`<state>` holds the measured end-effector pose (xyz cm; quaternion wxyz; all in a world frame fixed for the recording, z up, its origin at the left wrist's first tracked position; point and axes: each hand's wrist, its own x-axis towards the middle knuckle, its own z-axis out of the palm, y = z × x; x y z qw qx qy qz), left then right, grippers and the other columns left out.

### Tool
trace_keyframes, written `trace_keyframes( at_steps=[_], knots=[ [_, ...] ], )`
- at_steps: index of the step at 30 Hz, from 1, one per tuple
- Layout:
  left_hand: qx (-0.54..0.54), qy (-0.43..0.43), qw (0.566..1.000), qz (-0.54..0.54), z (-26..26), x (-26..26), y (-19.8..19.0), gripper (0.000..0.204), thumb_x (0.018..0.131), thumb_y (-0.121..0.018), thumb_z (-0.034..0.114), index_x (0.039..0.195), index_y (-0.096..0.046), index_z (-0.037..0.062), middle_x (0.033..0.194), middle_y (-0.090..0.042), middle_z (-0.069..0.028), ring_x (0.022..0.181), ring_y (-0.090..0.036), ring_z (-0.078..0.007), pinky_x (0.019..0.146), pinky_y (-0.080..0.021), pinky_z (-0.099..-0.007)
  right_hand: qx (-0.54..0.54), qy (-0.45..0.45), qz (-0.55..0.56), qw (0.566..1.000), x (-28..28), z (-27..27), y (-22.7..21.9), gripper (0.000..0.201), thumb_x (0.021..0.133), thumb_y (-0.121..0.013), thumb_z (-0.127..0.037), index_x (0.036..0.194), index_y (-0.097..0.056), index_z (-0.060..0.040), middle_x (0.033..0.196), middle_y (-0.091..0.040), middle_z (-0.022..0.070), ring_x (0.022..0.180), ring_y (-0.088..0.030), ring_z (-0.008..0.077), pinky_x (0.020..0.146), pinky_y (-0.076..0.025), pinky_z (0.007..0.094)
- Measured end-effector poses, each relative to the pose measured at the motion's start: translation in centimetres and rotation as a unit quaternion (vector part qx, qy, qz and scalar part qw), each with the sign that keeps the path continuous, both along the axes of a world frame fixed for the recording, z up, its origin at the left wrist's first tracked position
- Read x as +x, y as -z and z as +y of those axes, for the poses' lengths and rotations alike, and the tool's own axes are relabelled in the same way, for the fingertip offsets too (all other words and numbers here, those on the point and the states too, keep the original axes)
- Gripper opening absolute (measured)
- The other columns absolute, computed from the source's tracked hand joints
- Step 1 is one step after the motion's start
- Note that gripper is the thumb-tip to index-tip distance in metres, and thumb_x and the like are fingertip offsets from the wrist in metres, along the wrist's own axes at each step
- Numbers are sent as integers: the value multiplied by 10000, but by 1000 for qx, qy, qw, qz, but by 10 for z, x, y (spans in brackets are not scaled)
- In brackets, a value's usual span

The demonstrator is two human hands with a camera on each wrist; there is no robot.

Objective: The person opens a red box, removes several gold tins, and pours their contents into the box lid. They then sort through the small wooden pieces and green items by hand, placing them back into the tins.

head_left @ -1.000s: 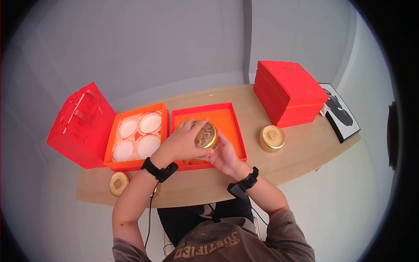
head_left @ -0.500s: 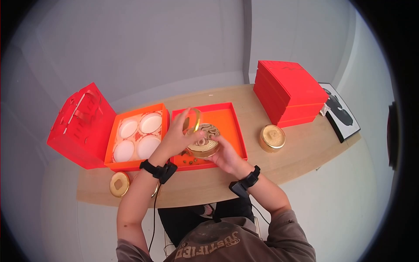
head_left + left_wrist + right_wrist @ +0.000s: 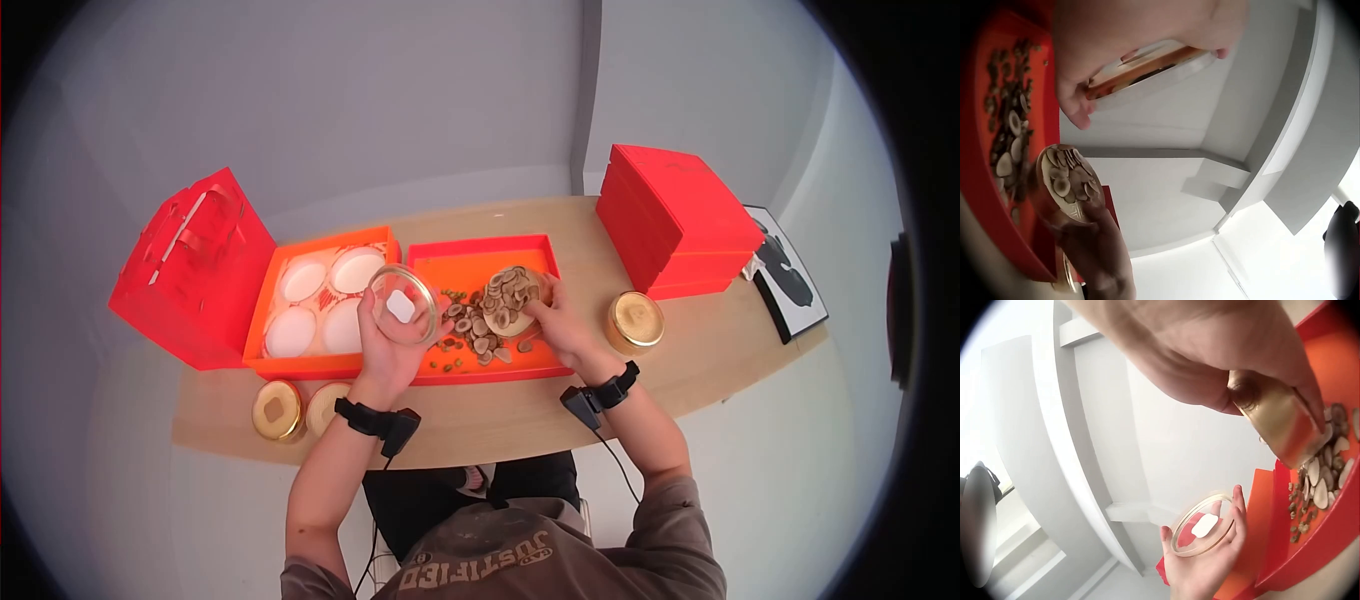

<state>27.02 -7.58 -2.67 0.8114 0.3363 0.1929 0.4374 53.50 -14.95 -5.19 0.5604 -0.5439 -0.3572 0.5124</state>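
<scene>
Gold tin (image 3: 1277, 422) over the orange tray (image 3: 465, 262) in the right hand's (image 3: 562, 328) pinch, clear lid (image 3: 402, 305) in the left hand's (image 3: 388, 358) grip.

- "JUSTIFIED" on the brown shirt (image 3: 500, 560), nearside of the orange tray (image 3: 468, 265), upside down; a smaller word beside it is unclear.
- Red bag (image 3: 225, 275), left of the tray: markings unreadable.
- Red boxes (image 3: 680, 225), right of the tray: faint mark, unreadable.
</scene>
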Motion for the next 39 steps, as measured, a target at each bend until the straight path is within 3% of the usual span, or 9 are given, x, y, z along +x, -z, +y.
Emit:
trace_keyframes(
  at_steps=[2,5,11,18,24,29,33,35,39],
  knots=[
    [-26,11,1000,-4,-6,5,-1,841,950,-343,772,1525,-411,161,1433,-541,-145,1356,-510,-367,1125,-382,-593,45,57,-72,995,0,3,7,817,942,-616,-85,1611,-153,-15,1310,-587,182,1028,-675,207,689,-572,320],
    [-65,5,998,4,-11,12,3,812,940,-364,778,1454,-477,160,1404,-559,-147,1350,-512,-372,1137,-339,-639,44,26,-169,984,1,6,9,835,937,-608,-74,1619,-128,-21,1228,-613,183,885,-680,199,587,-552,309],
    [-92,30,995,22,-13,17,20,729,939,-380,772,1332,-524,175,1383,-556,-170,1367,-496,-380,1134,-304,-690,55,-13,-276,959,-14,-5,-13,818,933,-604,-40,1619,-158,-38,973,-634,139,726,-647,186,582,-561,319],
    [-97,27,995,20,-20,18,13,749,939,-379,774,1362,-509,169,1384,-546,-197,1369,-492,-393,1131,-332,-666,100,-10,-334,937,-17,-10,-17,844,910,-605,8,1627,-170,-79,927,-612,123,712,-630,185,604,-564,324],
    [-70,33,997,-16,-21,17,9,821,936,-362,787,1452,-439,153,1417,-519,-228,1384,-478,-412,1139,-346,-649,107,4,-345,932,-25,-22,-39,801,881,-596,34,1607,-274,-76,988,-560,94,860,-565,174,797,-511,323],
    [-81,56,994,-55,-25,18,1,821,963,-346,764,1450,-440,110,1397,-527,-179,1397,-471,-384,1140,-359,-643,220,29,-438,871,-23,-20,-30,799,881,-610,29,1603,-291,-98,1018,-579,122,906,-609,222,813,-531,349],
    [-66,56,993,-81,-32,19,-4,852,956,-347,772,1477,-413,100,1459,-480,-189,1408,-449,-399,1155,-345,-656,174,-18,-440,881,-25,-27,-40,795,884,-599,36,1604,-289,-95,1066,-589,132,915,-609,218,811,-533,341],
    [-58,53,992,-95,-31,20,-7,855,950,-355,776,1487,-408,113,1480,-463,-189,1413,-438,-403,1162,-332,-661,127,-21,-400,907,-27,-29,-45,794,892,-583,39,1611,-272,-89,1080,-589,125,917,-602,198,815,-527,328],
    [-18,8,983,-181,-35,25,-18,891,912,-410,786,1512,-385,127,1512,-428,-168,1446,-384,-374,1205,-254,-672,167,-26,-354,920,-32,-29,-34,778,880,-612,29,1588,-298,-46,1028,-575,142,871,-606,229,821,-522,352]
  ],
)
